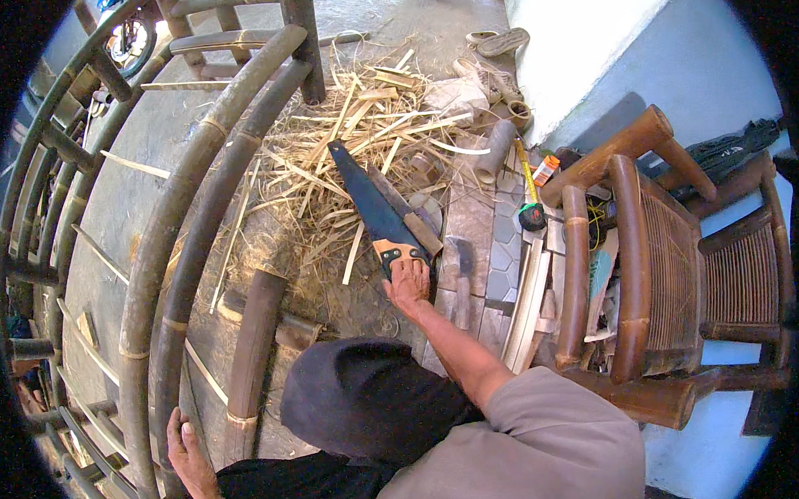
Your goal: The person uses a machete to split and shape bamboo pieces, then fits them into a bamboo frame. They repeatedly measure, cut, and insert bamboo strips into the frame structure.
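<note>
- From my head view, my right hand (408, 284) is clamped on the orange-and-black handle of a handsaw (372, 206), fingers wrapped around it.
- The saw's dark blade points away from me and a little to the left, its far end over the edge of a heap of bamboo shavings (314, 182); a short wood block (423, 234) sits just right of it.
- My left hand (192, 459) has its fingers extended, beside the dark bamboo rail (168, 381); I cannot tell whether they touch it.
- A thick bamboo section (258, 351) lies between that rail and my right forearm.
- Right of the saw are a tape measure (532, 216), its yellow blade drawn out, and a brown bamboo chair (669, 275).
</note>
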`<control>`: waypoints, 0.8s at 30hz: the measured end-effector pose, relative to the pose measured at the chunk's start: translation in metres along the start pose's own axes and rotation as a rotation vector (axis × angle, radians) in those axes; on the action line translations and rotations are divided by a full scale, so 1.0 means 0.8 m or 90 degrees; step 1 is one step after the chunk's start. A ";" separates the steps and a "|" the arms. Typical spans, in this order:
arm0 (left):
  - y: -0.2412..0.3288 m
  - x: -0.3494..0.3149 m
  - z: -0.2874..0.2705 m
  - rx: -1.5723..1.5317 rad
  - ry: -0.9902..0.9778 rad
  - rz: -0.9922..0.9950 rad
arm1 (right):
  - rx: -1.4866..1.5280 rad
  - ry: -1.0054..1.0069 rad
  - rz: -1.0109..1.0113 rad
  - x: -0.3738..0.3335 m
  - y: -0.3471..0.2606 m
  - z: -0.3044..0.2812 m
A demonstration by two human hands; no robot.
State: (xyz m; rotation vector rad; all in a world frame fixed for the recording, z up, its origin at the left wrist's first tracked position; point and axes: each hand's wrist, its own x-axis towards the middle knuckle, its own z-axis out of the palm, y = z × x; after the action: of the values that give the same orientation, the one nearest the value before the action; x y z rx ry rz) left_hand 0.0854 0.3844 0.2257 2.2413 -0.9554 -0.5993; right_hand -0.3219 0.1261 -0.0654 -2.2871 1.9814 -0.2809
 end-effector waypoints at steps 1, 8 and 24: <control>0.001 -0.004 0.002 -0.008 -0.001 0.000 | -0.005 0.026 -0.003 0.002 -0.002 -0.001; -0.002 -0.021 -0.002 0.024 -0.002 0.021 | 0.379 0.095 0.038 0.007 0.002 -0.070; -0.126 -0.002 -0.095 0.065 -0.015 -0.165 | 0.015 0.301 0.170 -0.071 0.170 -0.097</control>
State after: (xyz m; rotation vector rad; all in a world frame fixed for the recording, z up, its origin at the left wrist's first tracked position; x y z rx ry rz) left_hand 0.1785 0.4682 0.2096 2.4760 -0.7264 -0.7047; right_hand -0.4776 0.1658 -0.0204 -2.0418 2.4446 -0.8797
